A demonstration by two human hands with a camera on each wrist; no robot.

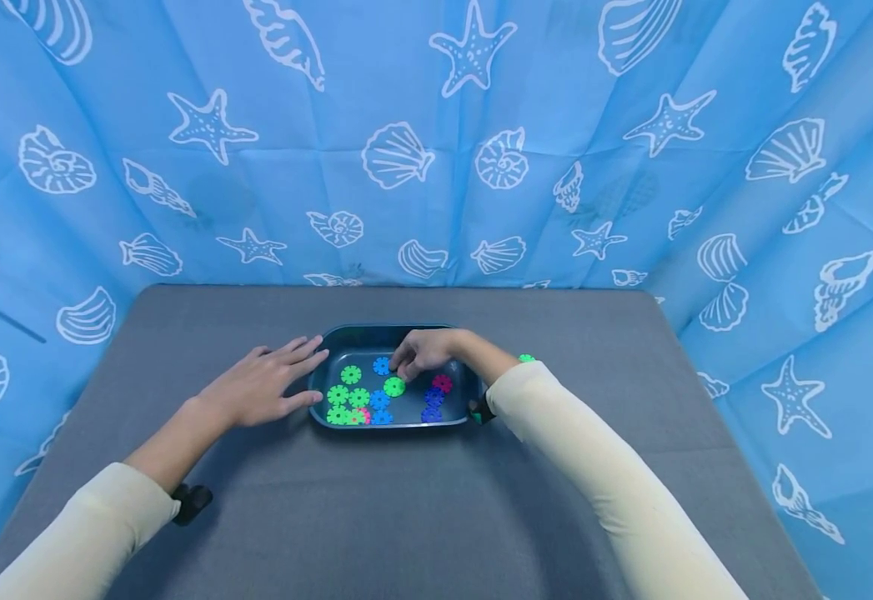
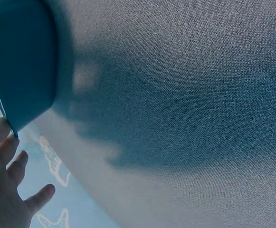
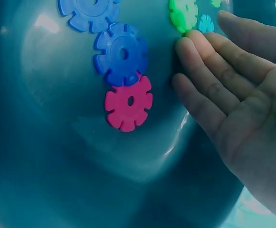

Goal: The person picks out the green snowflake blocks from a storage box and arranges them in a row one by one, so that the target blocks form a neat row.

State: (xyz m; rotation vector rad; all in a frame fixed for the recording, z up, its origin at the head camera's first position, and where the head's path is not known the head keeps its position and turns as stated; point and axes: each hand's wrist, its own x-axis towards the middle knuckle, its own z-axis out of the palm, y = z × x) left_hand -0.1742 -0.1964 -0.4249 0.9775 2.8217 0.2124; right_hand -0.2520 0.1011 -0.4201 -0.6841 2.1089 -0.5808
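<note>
A dark blue-grey tray (image 1: 406, 426) on the table holds several notched plastic discs. My right hand (image 1: 424, 350) reaches down into it, fingers slightly bent and the thumb apart from them. Its fingertips are close to a green disc (image 1: 394, 386) and a light blue disc (image 1: 382, 366); no disc shows gripped. In the right wrist view, a pink disc (image 3: 128, 105) and a blue disc (image 3: 122, 54) overlap beside that hand (image 3: 242, 90). My left hand (image 1: 259, 386) has its fingers spread at the tray's left rim, where the left wrist view shows fingertips (image 2: 4, 129) right at the edge.
Green discs (image 1: 338, 395) cluster at the tray's left end, with light blue discs (image 1: 380, 400) next to them. Another green disc (image 1: 527, 357) shows beyond the right forearm. Grey cloth covers the table (image 1: 406, 517); a blue curtain (image 1: 436, 167) with sea shells hangs behind.
</note>
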